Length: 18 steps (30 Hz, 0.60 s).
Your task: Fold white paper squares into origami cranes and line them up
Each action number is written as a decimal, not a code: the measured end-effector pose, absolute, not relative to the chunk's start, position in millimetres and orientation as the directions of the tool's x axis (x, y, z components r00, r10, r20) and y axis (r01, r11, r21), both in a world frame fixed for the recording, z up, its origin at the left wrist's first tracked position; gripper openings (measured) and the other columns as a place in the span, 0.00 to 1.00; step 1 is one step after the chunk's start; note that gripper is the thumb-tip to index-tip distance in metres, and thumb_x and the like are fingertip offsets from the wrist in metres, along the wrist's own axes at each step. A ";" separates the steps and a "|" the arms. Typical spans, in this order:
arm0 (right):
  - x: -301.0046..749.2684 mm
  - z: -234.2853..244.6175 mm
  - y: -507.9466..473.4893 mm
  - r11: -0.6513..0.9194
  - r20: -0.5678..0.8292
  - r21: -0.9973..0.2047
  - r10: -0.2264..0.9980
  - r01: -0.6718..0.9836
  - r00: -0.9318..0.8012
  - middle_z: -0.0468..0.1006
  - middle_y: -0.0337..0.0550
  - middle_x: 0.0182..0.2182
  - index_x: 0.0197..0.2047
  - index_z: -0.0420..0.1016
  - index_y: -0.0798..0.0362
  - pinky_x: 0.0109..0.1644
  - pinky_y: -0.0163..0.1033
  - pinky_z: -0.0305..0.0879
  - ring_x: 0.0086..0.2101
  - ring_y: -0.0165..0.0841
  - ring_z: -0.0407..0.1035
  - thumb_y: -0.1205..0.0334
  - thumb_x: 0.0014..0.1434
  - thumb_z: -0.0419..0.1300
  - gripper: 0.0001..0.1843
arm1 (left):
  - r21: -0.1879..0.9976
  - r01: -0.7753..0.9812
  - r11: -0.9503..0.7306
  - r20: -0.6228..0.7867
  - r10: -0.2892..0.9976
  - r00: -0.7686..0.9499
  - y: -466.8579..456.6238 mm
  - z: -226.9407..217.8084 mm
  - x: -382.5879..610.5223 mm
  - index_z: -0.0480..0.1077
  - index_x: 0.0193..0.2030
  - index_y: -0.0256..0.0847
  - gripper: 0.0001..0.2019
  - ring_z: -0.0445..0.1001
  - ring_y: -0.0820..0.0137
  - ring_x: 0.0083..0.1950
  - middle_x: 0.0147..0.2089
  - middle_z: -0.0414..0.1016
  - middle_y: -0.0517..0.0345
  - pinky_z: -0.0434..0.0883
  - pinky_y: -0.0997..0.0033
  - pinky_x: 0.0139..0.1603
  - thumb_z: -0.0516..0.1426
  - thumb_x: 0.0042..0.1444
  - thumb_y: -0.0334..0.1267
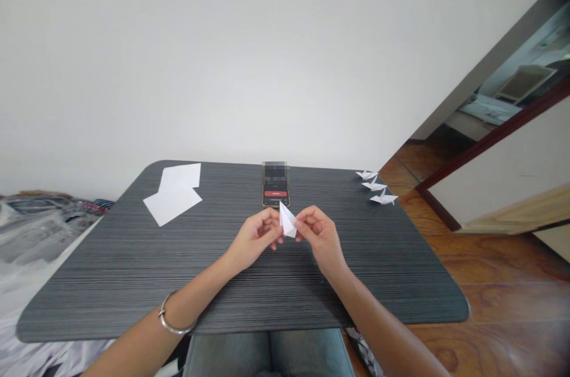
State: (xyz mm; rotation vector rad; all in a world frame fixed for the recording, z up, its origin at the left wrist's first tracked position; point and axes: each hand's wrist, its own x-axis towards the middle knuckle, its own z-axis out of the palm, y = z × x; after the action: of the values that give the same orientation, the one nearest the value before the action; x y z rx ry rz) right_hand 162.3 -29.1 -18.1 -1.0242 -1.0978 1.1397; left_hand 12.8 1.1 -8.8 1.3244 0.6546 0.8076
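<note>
A small piece of folded white paper (pixel 287 221), kite-shaped with its point away from me, is held above the dark table (pixel 214 282) between both hands. The left edge of the paper is pinched by the thumb and fingers of my left hand (pixel 257 233). My right hand (pixel 321 238) grips its right corner between thumb and fingertips. Just beyond the paper stands a phone (pixel 275 194) with a red bar on its screen. The fingertips hide parts of the paper's lower edges.
Flat white sheets (pixel 173 205) lie overlapping at the table's far left. Three folded paper cranes (pixel 383 197) sit in a row near the far right edge. A pale wall (pixel 267 68) rises behind the table. Clear plastic bags (pixel 40 234) are heaped on the left.
</note>
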 end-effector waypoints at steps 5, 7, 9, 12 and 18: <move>161.0 -22.5 -29.9 0.121 0.127 -0.982 0.991 -0.148 -0.029 0.70 0.36 0.21 0.29 0.68 0.53 0.25 0.32 0.60 0.23 0.27 0.64 0.60 0.51 0.59 0.06 | 0.996 -0.088 0.006 0.042 0.847 0.530 1.4 -11.0 12.3 0.59 0.26 0.36 0.11 0.62 0.78 0.23 0.23 0.63 0.63 0.63 0.79 0.23 0.55 0.50 0.41; 161.3 -22.7 -30.5 0.118 0.124 -0.986 0.991 -0.115 -0.044 0.71 0.37 0.23 0.30 0.69 0.52 0.26 0.32 0.62 0.25 0.28 0.65 0.60 0.52 0.58 0.05 | 0.998 -0.045 -0.049 0.064 0.867 0.494 1.0 -10.4 11.4 0.58 0.25 0.37 0.11 0.61 0.78 0.23 0.22 0.61 0.64 0.62 0.79 0.23 0.55 0.50 0.39; 161.8 -21.5 -31.4 0.143 0.145 -0.987 0.989 -0.070 -0.023 0.71 0.39 0.27 0.32 0.70 0.52 0.29 0.33 0.64 0.29 0.30 0.66 0.60 0.54 0.56 0.06 | 0.988 0.037 -0.149 0.117 0.887 0.446 0.2 -8.5 10.4 0.59 0.24 0.37 0.09 0.61 0.78 0.24 0.23 0.60 0.63 0.62 0.79 0.24 0.54 0.50 0.37; 161.6 -18.5 -33.0 0.229 0.230 -0.973 0.973 0.022 0.030 0.71 0.43 0.33 0.32 0.70 0.52 0.34 0.35 0.65 0.36 0.33 0.66 0.61 0.55 0.55 0.05 | 0.934 0.166 -0.316 0.222 0.880 0.421 -1.3 -4.5 9.5 0.61 0.23 0.37 0.07 0.63 0.76 0.29 0.27 0.62 0.61 0.62 0.79 0.27 0.53 0.50 0.33; 157.1 -11.9 -35.9 0.301 0.300 -0.940 0.953 0.159 -0.027 0.69 0.44 0.36 0.29 0.70 0.52 0.33 0.36 0.67 0.37 0.34 0.67 0.64 0.49 0.61 0.03 | 0.879 0.214 -0.426 0.295 0.839 0.458 -3.9 -1.0 10.3 0.62 0.23 0.37 0.06 0.67 0.73 0.34 0.34 0.68 0.56 0.65 0.77 0.30 0.52 0.51 0.32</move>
State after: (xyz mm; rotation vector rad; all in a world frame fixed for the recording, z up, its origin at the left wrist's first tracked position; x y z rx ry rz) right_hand 157.1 -35.9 -11.9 -1.0900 -1.4573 0.8990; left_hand 10.3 -3.9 -1.0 1.8965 0.8842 0.9723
